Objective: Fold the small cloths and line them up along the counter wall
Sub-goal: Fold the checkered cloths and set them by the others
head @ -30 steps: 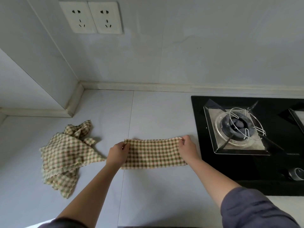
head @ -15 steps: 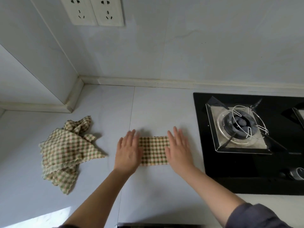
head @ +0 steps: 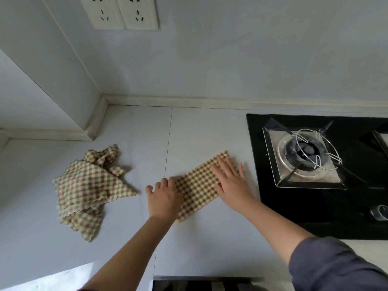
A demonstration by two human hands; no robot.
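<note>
A checked cloth folded into a long strip (head: 198, 185) lies diagonally on the counter, its far end pointing toward the stove. My right hand (head: 231, 181) lies flat on its far half with straight, spread fingers. My left hand (head: 163, 196) rests on the strip's near left end, fingers slightly bent; whether they pinch the edge is unclear. A crumpled pile of matching checked cloths (head: 88, 190) sits to the left, apart from both hands. The counter wall (head: 210, 59) rises behind, with a pale skirting strip (head: 210, 101) at its base.
A black gas hob (head: 315, 175) with a burner and wire pan support (head: 315, 152) lies close to the right of the strip. A wall box juts out at the back left (head: 42, 97). Two sockets (head: 123, 11) sit high on the wall. A dark edge (head: 199, 283) shows at the counter front.
The strip has turned from lying level across the counter to a diagonal, its right end now farther back. Both hands went from pinching its ends to lying on it.
</note>
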